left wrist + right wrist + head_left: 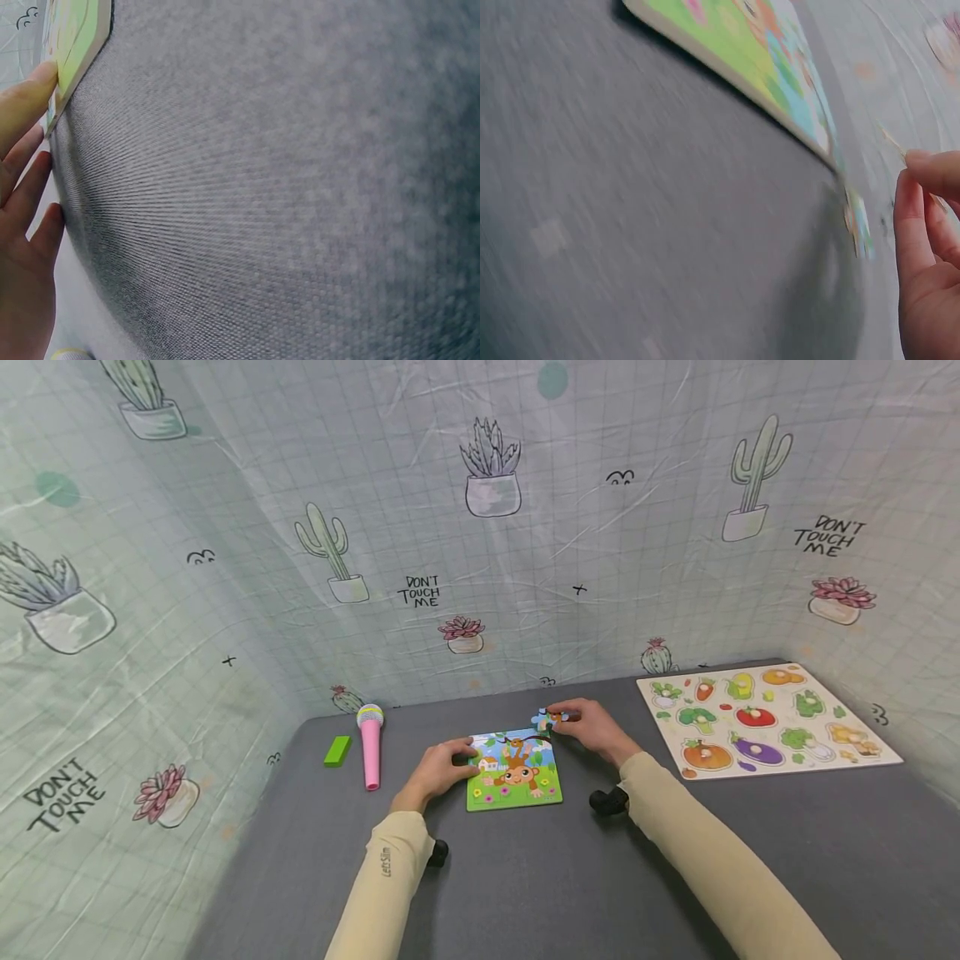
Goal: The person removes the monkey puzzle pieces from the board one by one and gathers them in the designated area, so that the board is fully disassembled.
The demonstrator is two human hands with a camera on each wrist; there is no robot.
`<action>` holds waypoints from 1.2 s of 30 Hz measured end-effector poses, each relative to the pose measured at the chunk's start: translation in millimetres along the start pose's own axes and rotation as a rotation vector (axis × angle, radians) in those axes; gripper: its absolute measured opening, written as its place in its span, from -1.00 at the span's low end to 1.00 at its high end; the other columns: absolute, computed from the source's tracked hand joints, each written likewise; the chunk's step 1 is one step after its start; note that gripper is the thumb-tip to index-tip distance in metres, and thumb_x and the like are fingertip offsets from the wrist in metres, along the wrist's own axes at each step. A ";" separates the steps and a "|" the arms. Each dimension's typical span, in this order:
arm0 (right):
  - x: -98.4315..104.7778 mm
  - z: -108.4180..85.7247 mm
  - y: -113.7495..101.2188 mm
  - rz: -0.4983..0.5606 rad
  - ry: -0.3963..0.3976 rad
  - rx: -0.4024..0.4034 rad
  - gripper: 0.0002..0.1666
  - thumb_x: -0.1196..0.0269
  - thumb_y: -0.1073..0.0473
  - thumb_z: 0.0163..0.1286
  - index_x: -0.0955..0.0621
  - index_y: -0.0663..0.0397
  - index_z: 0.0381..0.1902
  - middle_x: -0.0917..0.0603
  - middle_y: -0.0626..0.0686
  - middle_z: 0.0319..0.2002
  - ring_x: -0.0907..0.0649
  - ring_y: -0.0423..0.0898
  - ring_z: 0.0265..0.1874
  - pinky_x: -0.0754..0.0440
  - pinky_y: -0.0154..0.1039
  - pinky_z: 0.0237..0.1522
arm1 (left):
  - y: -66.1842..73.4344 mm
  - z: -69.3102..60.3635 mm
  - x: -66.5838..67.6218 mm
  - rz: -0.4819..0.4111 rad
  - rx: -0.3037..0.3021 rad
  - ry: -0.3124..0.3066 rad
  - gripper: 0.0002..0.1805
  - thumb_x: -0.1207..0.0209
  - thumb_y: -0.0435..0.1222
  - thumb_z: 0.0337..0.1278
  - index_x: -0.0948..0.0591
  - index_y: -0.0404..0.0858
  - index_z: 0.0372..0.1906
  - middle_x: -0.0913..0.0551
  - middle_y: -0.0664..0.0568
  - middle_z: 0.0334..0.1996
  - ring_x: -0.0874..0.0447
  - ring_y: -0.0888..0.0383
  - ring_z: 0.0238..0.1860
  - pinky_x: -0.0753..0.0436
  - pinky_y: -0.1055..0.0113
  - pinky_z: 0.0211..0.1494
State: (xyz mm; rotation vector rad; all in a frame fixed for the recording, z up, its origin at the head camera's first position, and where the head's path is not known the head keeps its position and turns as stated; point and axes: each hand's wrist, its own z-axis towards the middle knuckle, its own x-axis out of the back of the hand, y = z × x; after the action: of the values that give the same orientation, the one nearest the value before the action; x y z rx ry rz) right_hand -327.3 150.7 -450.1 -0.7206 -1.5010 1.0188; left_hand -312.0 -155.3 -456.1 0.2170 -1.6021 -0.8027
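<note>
A square puzzle board with a monkey picture lies on the grey table. My left hand is at its left side; in the left wrist view the thumb of that hand touches the board's face, and the other fingers extend loosely by the edge. Beyond the board's upper right corner, my right hand pinches a small piece, seen nearly edge-on as a thin piece between thumb and index finger of the hand. Another colourful piece lies near the board's corner.
To the left are a pink toy microphone and a green block. A board with vegetable pictures lies at the right. A patterned cloth stands behind the table and at its sides.
</note>
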 end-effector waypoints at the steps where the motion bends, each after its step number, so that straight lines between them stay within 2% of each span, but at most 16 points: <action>1: 4.9 0.4 3.1 0.011 0.009 -0.007 -0.54 -0.22 0.27 0.41 -0.54 0.17 0.26 -0.44 0.25 0.29 -0.45 0.23 0.23 -0.50 0.10 0.13 | -0.2 0.0 -0.1 -0.003 0.002 0.000 -0.66 -0.37 -0.24 0.10 -0.71 -0.23 0.00 -0.50 -0.04 0.30 -0.33 -0.09 0.38 -0.28 -0.03 0.41; 5: 24.1 1.3 15.7 0.050 0.035 -0.051 -0.52 -0.19 0.29 0.43 -0.50 0.21 0.29 -0.44 0.27 0.30 -0.43 0.24 0.25 -0.50 0.08 0.14 | -0.1 0.3 0.2 -0.009 0.011 -0.004 -0.65 -0.37 -0.24 0.10 -0.70 -0.24 0.01 -0.50 -0.03 0.30 -0.32 -0.09 0.38 -0.28 -0.02 0.41; 9: 38.8 1.3 27.0 0.045 0.042 -0.086 -0.51 -0.16 0.31 0.45 -0.47 0.24 0.31 -0.41 0.30 0.32 -0.39 0.26 0.27 -0.48 0.08 0.16 | 0.3 0.0 0.5 -0.009 0.017 -0.006 -0.65 -0.37 -0.24 0.10 -0.70 -0.24 0.01 -0.50 -0.02 0.30 -0.32 -0.08 0.38 -0.28 -0.02 0.42; 16: 52.8 1.7 39.8 0.014 0.008 -0.121 -0.49 -0.13 0.33 0.46 -0.42 0.29 0.34 -0.34 0.35 0.35 -0.38 0.29 0.26 -0.45 0.11 0.17 | 1.8 -0.4 0.9 -0.005 0.017 -0.008 -0.65 -0.37 -0.24 0.10 -0.70 -0.24 0.01 -0.49 -0.03 0.31 -0.32 -0.09 0.38 -0.28 -0.02 0.41; 19: 54.1 3.5 42.7 -0.073 0.007 -0.100 -0.52 -0.14 0.33 0.45 -0.46 0.30 0.30 -0.36 0.37 0.33 -0.39 0.30 0.25 -0.46 0.13 0.16 | 1.9 0.0 0.8 -0.005 0.015 -0.009 -0.65 -0.37 -0.24 0.11 -0.70 -0.24 0.01 -0.49 -0.03 0.31 -0.32 -0.09 0.38 -0.27 -0.03 0.42; 23: 52.3 4.3 42.0 -0.244 0.046 -0.024 -0.57 -0.16 0.34 0.41 -0.53 0.31 0.22 -0.47 0.38 0.22 -0.47 0.32 0.16 -0.51 0.14 0.07 | 1.5 0.3 0.6 0.000 0.011 -0.008 -0.65 -0.37 -0.24 0.11 -0.71 -0.24 0.01 -0.49 -0.03 0.30 -0.32 -0.09 0.38 -0.27 -0.03 0.42; 26: 49.7 3.7 39.6 -0.323 0.066 0.005 -0.59 -0.17 0.35 0.39 -0.57 0.31 0.18 -0.52 0.37 0.17 -0.50 0.32 0.12 -0.51 0.16 0.04 | 1.2 0.4 0.6 -0.001 0.014 -0.011 -0.65 -0.37 -0.24 0.11 -0.70 -0.24 0.01 -0.49 -0.03 0.30 -0.32 -0.09 0.38 -0.26 -0.03 0.42; 36: 46.8 3.4 41.3 -0.380 0.101 0.065 -0.65 -0.19 0.38 0.38 -0.59 0.39 0.10 -0.56 0.37 0.10 -0.53 0.32 0.09 -0.51 0.15 0.09 | 0.5 0.2 0.4 0.006 0.009 -0.012 -0.65 -0.37 -0.24 0.11 -0.70 -0.23 0.01 -0.50 -0.02 0.30 -0.33 -0.09 0.38 -0.28 -0.03 0.41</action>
State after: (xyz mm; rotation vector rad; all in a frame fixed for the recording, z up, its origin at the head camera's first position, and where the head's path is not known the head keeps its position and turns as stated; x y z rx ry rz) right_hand -343.2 209.0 -466.0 -0.4122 -1.4410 0.7270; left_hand -312.1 -155.1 -455.5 0.2141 -1.6173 -0.7929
